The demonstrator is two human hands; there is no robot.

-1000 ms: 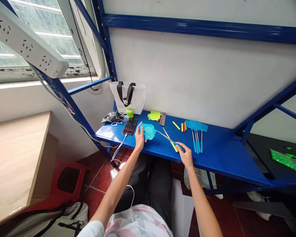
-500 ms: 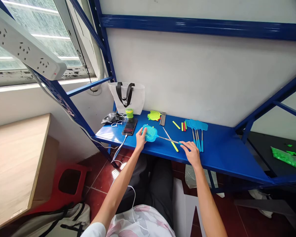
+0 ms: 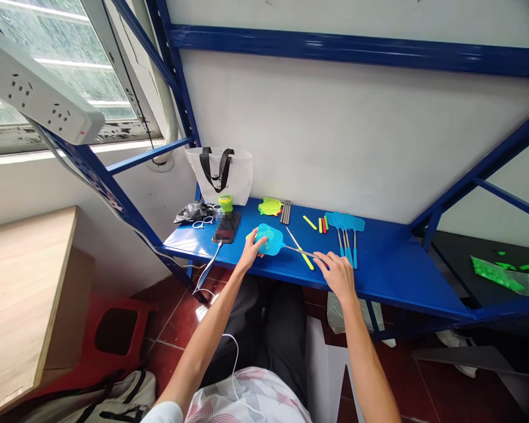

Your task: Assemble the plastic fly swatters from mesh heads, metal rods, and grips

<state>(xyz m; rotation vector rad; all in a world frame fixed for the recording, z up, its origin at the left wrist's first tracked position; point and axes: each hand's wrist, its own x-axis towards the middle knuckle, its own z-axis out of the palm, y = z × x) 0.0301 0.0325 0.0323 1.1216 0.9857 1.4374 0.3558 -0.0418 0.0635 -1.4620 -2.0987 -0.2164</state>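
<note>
Between my two hands is a blue fly swatter (image 3: 271,240) with a thin metal rod, held above the front of the blue table (image 3: 392,267). My left hand (image 3: 250,249) grips the edge of its perforated head. My right hand (image 3: 336,271) is closed around the handle end, which the fingers mostly cover. Behind the rod lies a metal rod with a yellow handle (image 3: 306,258). To the right, several finished-looking blue fly swatters (image 3: 347,222) lie side by side with their handles toward me. Loose yellow, red and green handles (image 3: 323,225) rest beside them.
At the back are yellow-green swatter heads (image 3: 270,206) and grey metal rods (image 3: 285,212). A phone (image 3: 224,229) on a cable, scissors (image 3: 203,222), a green tub (image 3: 225,203) and a white bag (image 3: 229,170) stand left. Blue frame posts (image 3: 114,188) flank the table.
My right hand has shifted slightly left along the swatter, and its fingers now cover more of the handle. My left hand still holds the head. The whole view has shifted slightly.
</note>
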